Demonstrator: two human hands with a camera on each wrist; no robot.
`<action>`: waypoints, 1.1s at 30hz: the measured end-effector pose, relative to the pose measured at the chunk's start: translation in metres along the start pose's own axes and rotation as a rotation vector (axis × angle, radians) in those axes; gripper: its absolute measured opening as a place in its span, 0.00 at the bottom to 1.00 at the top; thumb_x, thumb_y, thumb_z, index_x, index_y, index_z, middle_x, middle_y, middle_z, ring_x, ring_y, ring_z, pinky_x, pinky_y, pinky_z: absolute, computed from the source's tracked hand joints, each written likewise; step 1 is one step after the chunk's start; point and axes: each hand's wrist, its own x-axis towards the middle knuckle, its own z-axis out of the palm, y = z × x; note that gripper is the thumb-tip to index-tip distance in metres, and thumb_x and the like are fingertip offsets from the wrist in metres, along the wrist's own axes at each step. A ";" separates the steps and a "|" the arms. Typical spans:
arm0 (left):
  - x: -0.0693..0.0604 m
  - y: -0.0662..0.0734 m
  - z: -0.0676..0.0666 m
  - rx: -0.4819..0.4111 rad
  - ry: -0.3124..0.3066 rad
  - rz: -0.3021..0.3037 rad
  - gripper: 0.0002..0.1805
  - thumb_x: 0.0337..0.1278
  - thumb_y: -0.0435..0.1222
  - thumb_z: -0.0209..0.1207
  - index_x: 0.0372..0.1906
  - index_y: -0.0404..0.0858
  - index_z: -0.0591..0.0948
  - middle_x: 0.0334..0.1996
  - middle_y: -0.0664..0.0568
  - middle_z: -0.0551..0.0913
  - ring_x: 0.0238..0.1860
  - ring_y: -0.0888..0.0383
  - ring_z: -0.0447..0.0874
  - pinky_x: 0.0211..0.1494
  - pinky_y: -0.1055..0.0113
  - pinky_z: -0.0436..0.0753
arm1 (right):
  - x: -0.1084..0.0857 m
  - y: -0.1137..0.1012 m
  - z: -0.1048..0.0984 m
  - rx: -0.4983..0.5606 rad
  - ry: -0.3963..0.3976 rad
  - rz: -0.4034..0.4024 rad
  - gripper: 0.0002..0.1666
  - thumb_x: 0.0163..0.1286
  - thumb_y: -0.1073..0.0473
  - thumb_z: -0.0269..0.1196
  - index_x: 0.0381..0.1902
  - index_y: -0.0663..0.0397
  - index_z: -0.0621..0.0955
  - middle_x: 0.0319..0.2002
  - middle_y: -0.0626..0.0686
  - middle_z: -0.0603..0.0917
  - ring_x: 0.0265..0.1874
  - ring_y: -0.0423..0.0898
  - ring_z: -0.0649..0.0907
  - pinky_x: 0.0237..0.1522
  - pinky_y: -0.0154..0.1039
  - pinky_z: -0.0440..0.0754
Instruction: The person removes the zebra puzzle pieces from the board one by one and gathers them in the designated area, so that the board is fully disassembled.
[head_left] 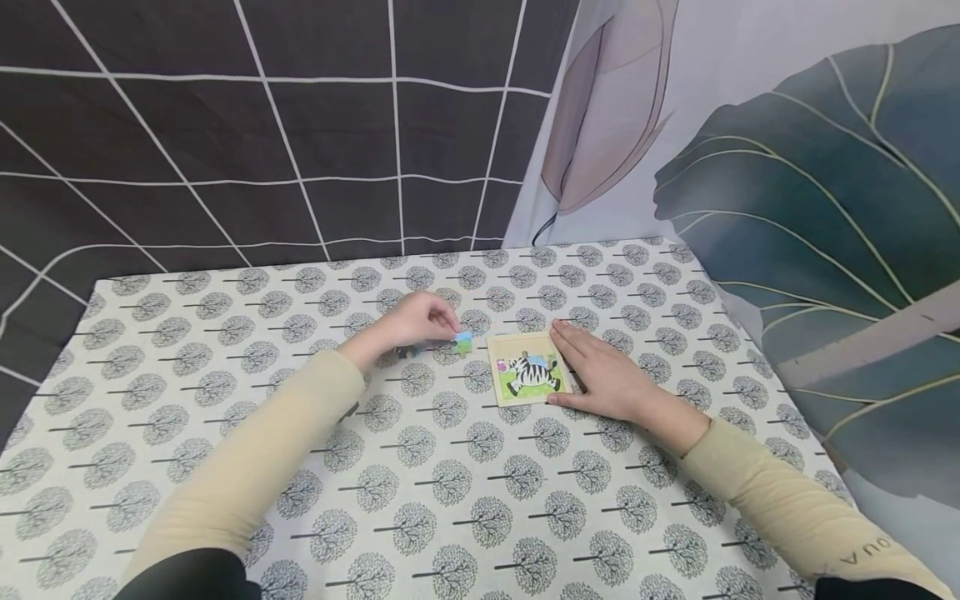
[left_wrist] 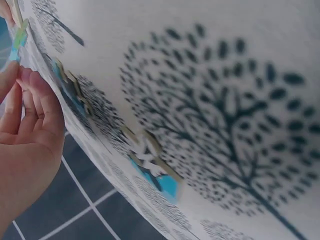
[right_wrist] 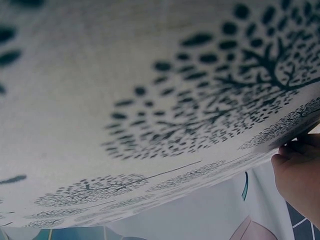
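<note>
A square wooden board [head_left: 531, 368] with a zebra picture lies on the patterned cloth. The right hand [head_left: 606, 375] rests at its right side, thumb at the lower edge and fingers at the upper right corner. Left of the board, the left hand [head_left: 422, 321] pinches a small blue and green piece [head_left: 463, 342] between thumb and fingertips. Loose pieces lie under and beside the left hand; one with white, black and blue [left_wrist: 155, 167] shows in the left wrist view. In the right wrist view the right hand [right_wrist: 300, 172] appears at the right edge, its fingertips partly hidden.
The table is covered by a white cloth [head_left: 450, 533] printed with trees. A dark curtain [head_left: 210, 133] with white grid lines hangs behind it, and a leaf-patterned cloth [head_left: 810, 233] hangs at the right.
</note>
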 end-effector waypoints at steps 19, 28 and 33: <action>0.001 -0.008 -0.001 0.085 0.043 -0.054 0.06 0.62 0.29 0.69 0.43 0.34 0.89 0.42 0.43 0.91 0.43 0.53 0.88 0.57 0.61 0.89 | -0.001 0.001 0.001 -0.008 0.002 -0.007 0.66 0.71 0.25 0.61 0.85 0.64 0.50 0.86 0.62 0.49 0.85 0.62 0.55 0.86 0.57 0.54; 0.005 -0.012 0.002 0.095 0.050 -0.041 0.06 0.62 0.31 0.70 0.43 0.35 0.89 0.41 0.44 0.91 0.44 0.52 0.89 0.57 0.61 0.89 | -0.002 0.001 0.001 -0.004 0.000 -0.002 0.66 0.71 0.25 0.61 0.85 0.64 0.50 0.86 0.62 0.49 0.85 0.61 0.55 0.86 0.57 0.54; 0.004 -0.013 0.002 0.109 0.056 -0.035 0.06 0.62 0.31 0.70 0.43 0.35 0.89 0.42 0.44 0.92 0.45 0.52 0.90 0.58 0.60 0.89 | -0.001 0.001 0.001 -0.003 -0.003 0.004 0.66 0.71 0.25 0.61 0.85 0.64 0.50 0.86 0.62 0.49 0.85 0.61 0.55 0.86 0.57 0.54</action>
